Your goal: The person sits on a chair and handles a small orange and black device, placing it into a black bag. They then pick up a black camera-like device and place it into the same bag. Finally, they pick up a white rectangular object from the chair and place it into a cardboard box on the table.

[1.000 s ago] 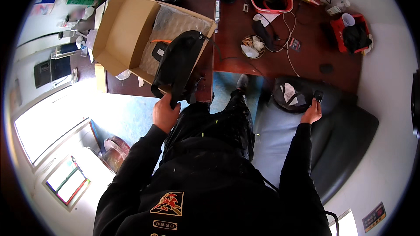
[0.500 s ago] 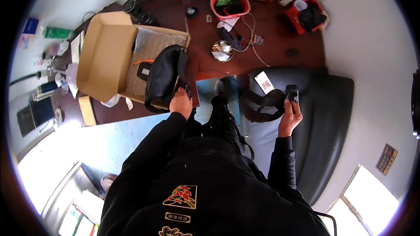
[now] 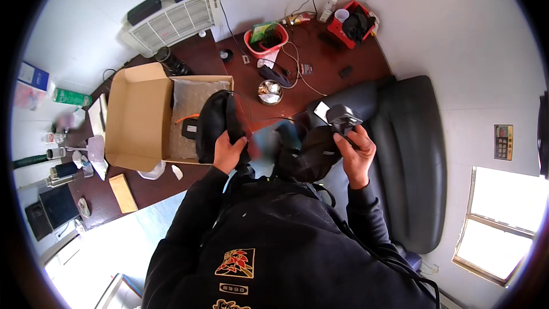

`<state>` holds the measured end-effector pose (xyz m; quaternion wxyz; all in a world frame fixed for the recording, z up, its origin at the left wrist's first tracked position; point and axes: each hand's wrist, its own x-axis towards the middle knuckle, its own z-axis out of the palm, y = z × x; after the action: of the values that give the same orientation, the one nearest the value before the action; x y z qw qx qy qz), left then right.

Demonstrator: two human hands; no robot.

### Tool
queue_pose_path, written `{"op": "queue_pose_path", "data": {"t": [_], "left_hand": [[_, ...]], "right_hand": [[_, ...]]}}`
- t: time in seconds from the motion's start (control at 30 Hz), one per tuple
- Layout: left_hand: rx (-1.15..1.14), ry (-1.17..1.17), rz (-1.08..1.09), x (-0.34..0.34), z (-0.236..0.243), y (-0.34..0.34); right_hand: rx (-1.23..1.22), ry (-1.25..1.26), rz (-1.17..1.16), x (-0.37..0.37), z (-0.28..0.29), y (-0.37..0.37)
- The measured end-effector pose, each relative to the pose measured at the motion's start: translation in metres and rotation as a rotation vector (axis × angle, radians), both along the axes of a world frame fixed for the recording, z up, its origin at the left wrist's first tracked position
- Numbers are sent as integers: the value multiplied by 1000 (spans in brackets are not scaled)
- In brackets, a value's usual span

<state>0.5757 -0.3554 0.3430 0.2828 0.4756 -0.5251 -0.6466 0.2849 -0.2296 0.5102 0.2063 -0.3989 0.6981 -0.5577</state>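
Note:
My left hand (image 3: 230, 152) is closed on the near edge of a black soft pouch (image 3: 213, 125), which leans over the right side of an open cardboard box (image 3: 137, 137). Pinched between the fingers of my right hand (image 3: 357, 157) is a small black device with a grey, shiny face (image 3: 343, 117); its exact kind is unclear. Just left of and below that hand lies a dark fabric item with a strap (image 3: 311, 155), partly across my legs; whether it joins the device cannot be made out. A white card (image 3: 321, 111) is partly covered behind the device.
Inside the box are bubble wrap (image 3: 191, 97) and a black block with an orange strap (image 3: 189, 128). The dark red desk (image 3: 320, 63) carries red baskets (image 3: 266, 54), a tin (image 3: 270, 92) and cables. A black padded sofa (image 3: 409, 166) stands right; a heater (image 3: 177, 23) is behind the desk.
The view has shifted. My right hand has brought the device left, turning it, above the dark fabric item, which is now nearer my lap. My left hand stays on the pouch.

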Motion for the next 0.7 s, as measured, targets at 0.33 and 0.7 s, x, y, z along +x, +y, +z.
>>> {"op": "queue_pose_path", "data": {"t": [0.33, 0.7], "left_hand": [[301, 498, -190, 29, 79, -19], [212, 364, -117, 56, 94, -26]], "right_hand": [[-3, 560, 292, 102, -6, -76], [-89, 412, 428, 123, -15, -80]]}}
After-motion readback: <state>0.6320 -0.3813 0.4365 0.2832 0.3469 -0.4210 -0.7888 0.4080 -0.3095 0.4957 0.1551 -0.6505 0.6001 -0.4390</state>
